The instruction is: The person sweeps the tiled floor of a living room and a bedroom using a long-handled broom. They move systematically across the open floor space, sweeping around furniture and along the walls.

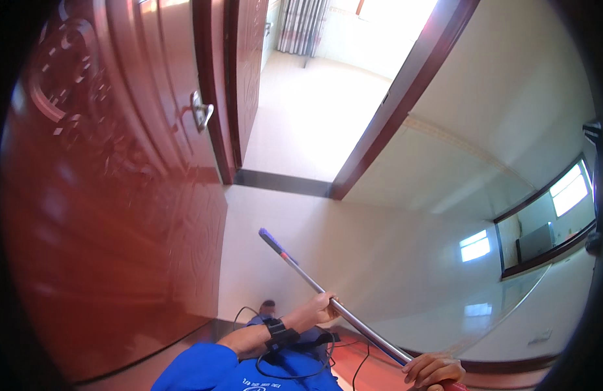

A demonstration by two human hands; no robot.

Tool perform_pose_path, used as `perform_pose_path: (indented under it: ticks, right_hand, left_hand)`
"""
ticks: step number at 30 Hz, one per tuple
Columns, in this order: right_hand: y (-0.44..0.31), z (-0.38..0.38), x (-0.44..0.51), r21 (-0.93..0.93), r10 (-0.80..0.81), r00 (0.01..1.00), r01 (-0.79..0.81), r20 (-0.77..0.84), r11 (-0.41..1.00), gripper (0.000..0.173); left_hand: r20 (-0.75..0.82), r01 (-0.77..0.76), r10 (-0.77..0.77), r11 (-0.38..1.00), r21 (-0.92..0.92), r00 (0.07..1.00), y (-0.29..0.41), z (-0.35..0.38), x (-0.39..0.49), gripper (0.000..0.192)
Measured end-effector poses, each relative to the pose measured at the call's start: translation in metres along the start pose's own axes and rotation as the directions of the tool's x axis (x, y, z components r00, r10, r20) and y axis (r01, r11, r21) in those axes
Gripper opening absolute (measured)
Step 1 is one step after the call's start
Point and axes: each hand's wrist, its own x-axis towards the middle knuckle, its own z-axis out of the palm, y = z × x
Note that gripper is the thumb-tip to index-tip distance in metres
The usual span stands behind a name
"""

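My left hand (326, 307) is closed around the middle of a silver metal pole (360, 325), with a black strap device on that wrist. Lower right, my right hand (434, 369) grips the same pole near its end, where a red grip (455, 386) shows. The pole slants up and left to a narrow dark and purple head (272, 239), with a red joint just behind it. This is a broom or mop; the picture does not settle which. Its head is over the pale floor (252, 210) before the doorway; contact with the floor cannot be told.
A carved red-brown door (135, 234) with a metal handle (202, 111) fills the left side. Ahead, a dark threshold (282, 183) leads into a bright room with a striped curtain (301, 27). A glossy tiled wall (419, 244) runs along the right. Black cables (301, 376) loop at my waist.
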Motion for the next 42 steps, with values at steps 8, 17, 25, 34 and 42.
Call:
perform_pose_path:
  ticks: [8, 17, 25, 34, 42]
  right_hand:
    - [0.121, -0.005, 0.134, 0.150, 0.039, 0.999, -0.036, -0.022, 0.988, 0.031]
    - [0.264, -0.020, 0.357, 0.254, -0.061, 0.940, -0.029, 0.337, 0.967, 0.022]
    - [0.379, 0.033, 0.515, 0.314, -0.104, 0.914, -0.026, 0.392, 0.949, 0.025]
    - [0.498, 0.156, 0.717, 0.260, -0.080, 0.899, -0.039, 0.430, 0.965, 0.020]
    - [0.584, 0.194, 0.876, 0.219, -0.078, 0.913, -0.013, 0.400, 0.976, 0.021]
  left_hand:
    - [-0.080, -0.057, 0.057, 0.998, -0.009, 0.995, 0.145, 0.076, 0.080, 0.013]
    - [-0.032, -0.131, 0.128, 0.987, -0.097, 0.991, 0.330, 0.205, 0.151, 0.022]
    - [0.009, -0.177, 0.181, 0.969, -0.174, 0.983, 0.506, 0.280, 0.211, 0.018]
    - [-0.003, -0.126, 0.126, 0.985, -0.114, 0.992, 0.741, 0.379, 0.270, 0.023]
    - [0.059, -0.108, 0.112, 0.992, -0.063, 0.992, 0.894, 0.472, 0.336, 0.024]
